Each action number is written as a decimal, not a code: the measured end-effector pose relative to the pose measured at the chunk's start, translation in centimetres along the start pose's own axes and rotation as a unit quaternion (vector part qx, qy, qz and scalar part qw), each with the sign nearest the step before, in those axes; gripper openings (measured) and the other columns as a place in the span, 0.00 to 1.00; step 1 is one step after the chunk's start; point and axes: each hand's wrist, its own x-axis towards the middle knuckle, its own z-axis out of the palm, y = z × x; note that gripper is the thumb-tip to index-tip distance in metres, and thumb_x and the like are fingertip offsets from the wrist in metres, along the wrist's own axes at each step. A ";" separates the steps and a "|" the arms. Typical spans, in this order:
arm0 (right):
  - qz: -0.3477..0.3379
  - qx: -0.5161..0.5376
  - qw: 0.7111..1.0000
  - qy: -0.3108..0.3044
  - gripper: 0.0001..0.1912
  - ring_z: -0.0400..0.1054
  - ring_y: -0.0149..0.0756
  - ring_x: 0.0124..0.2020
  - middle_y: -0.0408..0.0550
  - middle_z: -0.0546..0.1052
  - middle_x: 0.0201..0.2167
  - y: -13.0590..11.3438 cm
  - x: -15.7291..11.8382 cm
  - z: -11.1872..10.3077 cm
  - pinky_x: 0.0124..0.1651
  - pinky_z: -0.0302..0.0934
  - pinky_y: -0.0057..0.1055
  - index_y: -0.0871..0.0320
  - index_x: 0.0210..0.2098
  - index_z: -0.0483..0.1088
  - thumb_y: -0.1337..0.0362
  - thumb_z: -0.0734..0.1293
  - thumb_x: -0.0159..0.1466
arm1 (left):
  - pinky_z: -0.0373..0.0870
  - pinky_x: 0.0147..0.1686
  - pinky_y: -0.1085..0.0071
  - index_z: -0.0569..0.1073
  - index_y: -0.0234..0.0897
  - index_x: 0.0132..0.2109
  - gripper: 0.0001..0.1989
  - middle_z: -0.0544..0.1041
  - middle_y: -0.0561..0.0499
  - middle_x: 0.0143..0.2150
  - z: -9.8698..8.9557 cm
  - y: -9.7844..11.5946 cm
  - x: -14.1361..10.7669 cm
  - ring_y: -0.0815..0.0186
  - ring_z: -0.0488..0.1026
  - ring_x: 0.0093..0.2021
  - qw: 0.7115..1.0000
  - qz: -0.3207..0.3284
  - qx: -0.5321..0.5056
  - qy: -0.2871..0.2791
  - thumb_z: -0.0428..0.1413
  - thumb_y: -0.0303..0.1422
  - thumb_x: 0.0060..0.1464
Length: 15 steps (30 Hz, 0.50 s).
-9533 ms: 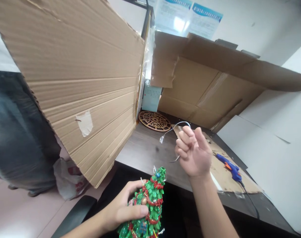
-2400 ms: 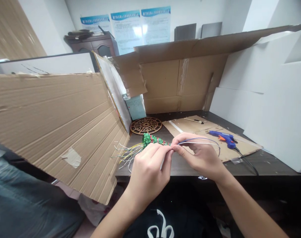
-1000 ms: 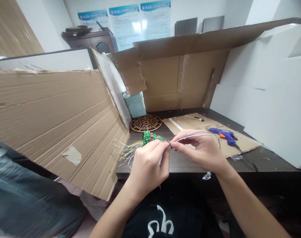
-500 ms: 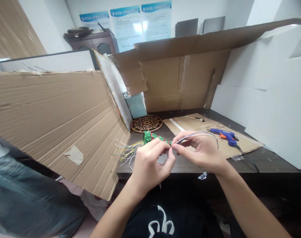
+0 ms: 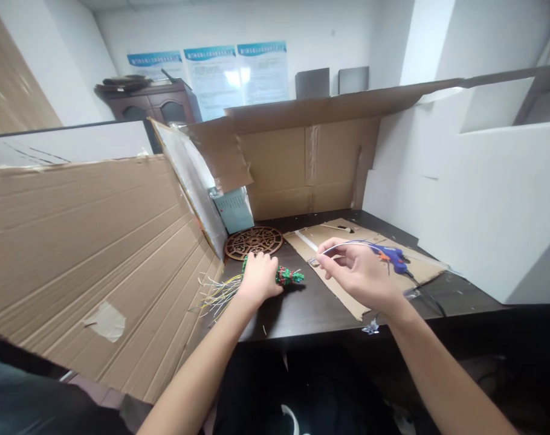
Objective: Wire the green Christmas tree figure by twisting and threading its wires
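My left hand (image 5: 260, 279) is wrapped round a green and red beaded piece (image 5: 291, 276), shaped like a small tapered tree. Its narrow end points right, and a bunch of loose white and yellow wires (image 5: 220, 295) fans out from the other end. The middle of the piece is hidden under my fingers. Held between the thumb and fingertips of my right hand (image 5: 354, 266) are thin wires (image 5: 342, 243), white and dark blue, arching back over the hand. The two hands are apart above the dark table (image 5: 275, 323).
Behind my right hand a blue glue gun (image 5: 396, 260) lies on a cardboard sheet (image 5: 342, 296), its cord running forward. A round openwork trivet (image 5: 253, 243) lies near a light blue box (image 5: 234, 210). Cardboard walls (image 5: 284, 163) and white panels (image 5: 483, 211) surround the table.
My hands were together at the narrow end of the beaded piece. Now they are apart: the left has moved left and grips its body, while the right keeps the wires. The view has shifted.
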 end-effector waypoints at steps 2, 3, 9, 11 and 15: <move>0.003 -0.007 1.000 0.005 0.12 0.73 0.30 0.29 0.46 0.77 0.32 0.2 0.1 -0.1 0.32 0.68 0.26 0.61 0.38 0.73 0.57 0.66 0.69 | 0.66 0.51 0.49 0.74 0.31 0.38 0.24 0.74 0.39 0.38 -0.1 -0.7 -0.3 0.43 0.70 0.45 1.000 0.017 0.002 0.009 0.75 0.36 0.37; 0.003 -0.009 1.000 0.009 0.13 0.73 0.30 0.30 0.47 0.77 0.32 0.4 0.2 -0.2 0.33 0.68 0.27 0.61 0.38 0.73 0.57 0.66 0.69 | 0.66 0.50 0.51 0.74 0.32 0.38 0.23 0.74 0.40 0.39 -0.2 -0.9 -0.7 0.43 0.70 0.46 0.999 0.027 -0.001 0.018 0.74 0.35 0.37; -0.035 0.052 0.998 0.007 0.12 0.75 0.34 0.37 0.48 0.77 0.34 0.7 0.3 -0.1 0.42 0.70 0.30 0.61 0.39 0.72 0.57 0.68 0.69 | 0.68 0.48 0.59 0.70 0.35 0.45 0.17 0.72 0.44 0.42 -1.7 -2.0 -3.7 0.52 0.69 0.45 0.990 0.010 -0.064 0.125 0.64 0.39 0.53; -0.047 0.072 0.996 0.014 0.10 0.76 0.34 0.38 0.48 0.78 0.34 0.4 0.1 0.4 0.42 0.70 0.29 0.61 0.39 0.72 0.58 0.68 0.68 | 0.69 0.47 0.62 0.69 0.35 0.47 0.16 0.72 0.45 0.42 -2.0 -1.9 -4.3 0.55 0.70 0.44 0.972 0.001 -0.139 0.188 0.61 0.40 0.57; -0.094 0.055 0.992 0.060 0.06 0.75 0.31 0.38 0.46 0.77 0.36 -0.3 -0.3 1.6 0.43 0.70 0.27 0.60 0.38 0.72 0.62 0.69 0.68 | 0.68 0.42 0.63 0.72 0.36 0.45 0.15 0.71 0.47 0.39 -2.6 -1.0 -4.9 0.57 0.69 0.40 0.907 0.025 -0.311 0.281 0.60 0.41 0.56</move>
